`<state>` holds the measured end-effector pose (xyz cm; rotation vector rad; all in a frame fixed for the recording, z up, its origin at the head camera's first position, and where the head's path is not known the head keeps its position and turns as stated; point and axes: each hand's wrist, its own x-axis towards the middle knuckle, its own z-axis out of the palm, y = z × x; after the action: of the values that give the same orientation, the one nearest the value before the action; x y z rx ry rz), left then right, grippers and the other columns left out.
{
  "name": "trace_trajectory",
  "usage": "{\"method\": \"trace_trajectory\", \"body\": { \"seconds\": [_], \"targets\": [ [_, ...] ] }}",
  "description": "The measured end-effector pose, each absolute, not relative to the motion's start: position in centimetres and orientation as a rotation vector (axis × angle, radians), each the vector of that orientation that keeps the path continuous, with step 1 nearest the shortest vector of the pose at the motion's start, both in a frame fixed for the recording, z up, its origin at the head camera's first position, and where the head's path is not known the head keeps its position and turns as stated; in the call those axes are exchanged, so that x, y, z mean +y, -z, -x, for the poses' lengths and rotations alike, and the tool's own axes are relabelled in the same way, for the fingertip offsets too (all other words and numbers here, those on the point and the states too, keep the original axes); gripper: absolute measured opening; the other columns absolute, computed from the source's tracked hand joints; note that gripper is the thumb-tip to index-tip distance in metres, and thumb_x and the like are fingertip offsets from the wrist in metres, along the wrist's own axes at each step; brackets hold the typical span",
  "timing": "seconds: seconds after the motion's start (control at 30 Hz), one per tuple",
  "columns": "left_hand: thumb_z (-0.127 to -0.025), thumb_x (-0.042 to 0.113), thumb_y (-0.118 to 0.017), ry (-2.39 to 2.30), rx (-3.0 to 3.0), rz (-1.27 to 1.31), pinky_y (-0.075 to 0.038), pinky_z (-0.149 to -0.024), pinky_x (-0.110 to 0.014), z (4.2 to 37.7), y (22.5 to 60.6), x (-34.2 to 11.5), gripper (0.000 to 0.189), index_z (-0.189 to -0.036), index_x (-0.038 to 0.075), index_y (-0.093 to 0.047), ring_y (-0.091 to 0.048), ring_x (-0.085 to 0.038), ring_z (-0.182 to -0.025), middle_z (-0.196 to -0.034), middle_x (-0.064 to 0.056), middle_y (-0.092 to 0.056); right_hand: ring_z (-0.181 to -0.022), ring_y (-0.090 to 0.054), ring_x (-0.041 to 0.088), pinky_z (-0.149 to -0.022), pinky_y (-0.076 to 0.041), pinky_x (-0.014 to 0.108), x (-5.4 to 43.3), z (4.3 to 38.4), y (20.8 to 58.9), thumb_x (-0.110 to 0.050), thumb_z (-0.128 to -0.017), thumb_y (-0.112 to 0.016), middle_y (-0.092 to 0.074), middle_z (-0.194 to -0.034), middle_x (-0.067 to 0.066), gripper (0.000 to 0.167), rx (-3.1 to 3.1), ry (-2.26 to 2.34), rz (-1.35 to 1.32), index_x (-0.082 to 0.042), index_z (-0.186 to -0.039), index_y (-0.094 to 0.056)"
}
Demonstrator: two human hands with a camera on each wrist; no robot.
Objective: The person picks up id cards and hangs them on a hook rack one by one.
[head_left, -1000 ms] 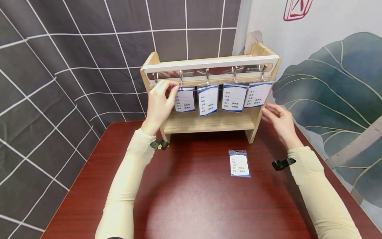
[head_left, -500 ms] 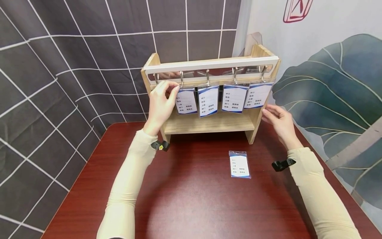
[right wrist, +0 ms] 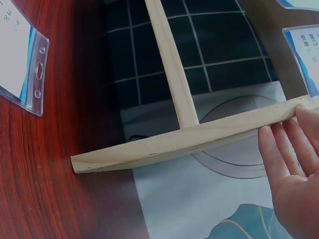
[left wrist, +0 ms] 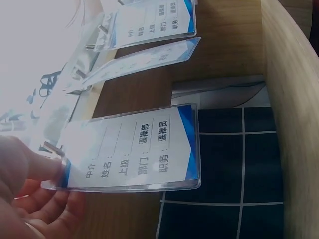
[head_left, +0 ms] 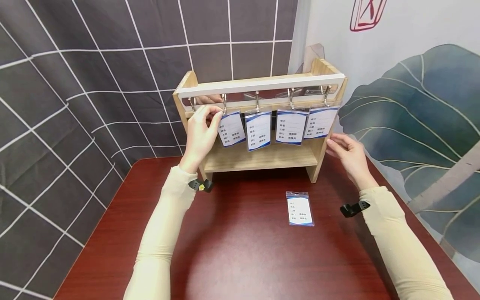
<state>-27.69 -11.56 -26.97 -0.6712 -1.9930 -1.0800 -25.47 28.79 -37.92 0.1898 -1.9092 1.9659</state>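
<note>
At the left of a wooden rack [head_left: 262, 159], my left hand [head_left: 202, 132] pinches the top left corner of a clear-sleeved badge [head_left: 231, 130]. That badge hangs tilted under the second hook [head_left: 223, 101] from the left; in the left wrist view, its metal hook [left wrist: 52, 148] meets the sleeve's top edge beside my thumb. Several similar badges hang to its right, among them a middle badge [head_left: 258, 131] and the rightmost badge [head_left: 320, 122]. My right hand [head_left: 348, 158] holds the rack's right side panel [right wrist: 164, 144], thumb at the front edge and fingers along the outer face.
Another badge [head_left: 299, 210] lies flat on the red-brown table [head_left: 240, 250] in front of the rack. A white slotted rail [head_left: 262, 85] carries the hooks. The leftmost hook [head_left: 192, 102] is partly behind my left hand. A dark gridded cloth [head_left: 112, 104] hangs at the back and left.
The badge in my left hand has tilted, its lower end swinging to the right. My right hand stays on the side panel. The whole view has shifted slightly.
</note>
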Motion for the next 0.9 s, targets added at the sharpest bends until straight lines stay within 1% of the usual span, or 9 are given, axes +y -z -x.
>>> {"method": "trace_trajectory", "body": {
  "seconds": [0.23,0.37,0.57,0.77,0.9],
  "targets": [
    [-0.100,0.008,-0.061,1.083,-2.045,0.691,-0.044,-0.076,-0.030,27.65,26.80,-11.88,0.013,-0.101,-0.002,-0.069,-0.057,-0.022,-0.083,-0.096,-0.013,-0.065,-0.089,-0.070,0.003,-0.077,-0.056,0.021,28.93,25.81,37.85,-0.009,-0.094,-0.070,-0.071,-0.101,-0.009,0.025,-1.913,-1.960,-0.175,-0.006,-0.119,-0.069],
    [-0.100,0.009,-0.062,1.084,-2.071,0.680,-0.044,-0.076,-0.028,27.69,26.79,-11.93,0.014,-0.102,-0.002,-0.069,-0.057,-0.021,-0.084,-0.096,-0.013,-0.064,-0.089,-0.070,0.004,-0.076,-0.056,0.021,28.89,25.77,37.90,-0.009,-0.094,-0.070,-0.072,-0.101,-0.009,0.024,-1.908,-1.970,-0.178,-0.007,-0.118,-0.070],
    [-0.100,0.012,-0.063,1.102,-2.082,0.680,-0.045,-0.077,-0.028,27.68,26.74,-11.98,0.015,-0.103,-0.002,-0.070,-0.059,-0.021,-0.085,-0.097,-0.012,-0.065,-0.089,-0.070,0.003,-0.076,-0.056,0.020,28.84,25.62,37.84,-0.011,-0.094,-0.071,-0.071,-0.101,-0.010,0.027,-1.923,-1.956,-0.168,-0.005,-0.120,-0.068],
    [-0.100,0.014,-0.063,1.127,-2.096,0.673,-0.048,-0.077,-0.028,27.80,26.81,-12.11,0.017,-0.106,-0.001,-0.069,-0.061,-0.018,-0.087,-0.100,-0.011,-0.066,-0.088,-0.070,0.004,-0.076,-0.056,0.020,28.74,25.70,37.71,-0.009,-0.094,-0.070,-0.072,-0.099,-0.009,0.023,-1.888,-1.970,-0.179,-0.006,-0.117,-0.070],
    [-0.101,0.015,-0.063,1.151,-2.105,0.667,-0.051,-0.078,-0.030,27.67,27.02,-12.26,0.019,-0.109,-0.001,-0.069,-0.063,-0.019,-0.088,-0.102,-0.012,-0.067,-0.088,-0.070,0.004,-0.076,-0.056,0.020,28.69,25.71,37.79,-0.008,-0.094,-0.070,-0.072,-0.099,-0.009,0.021,-1.887,-1.971,-0.182,-0.007,-0.115,-0.070]
  ]
}}
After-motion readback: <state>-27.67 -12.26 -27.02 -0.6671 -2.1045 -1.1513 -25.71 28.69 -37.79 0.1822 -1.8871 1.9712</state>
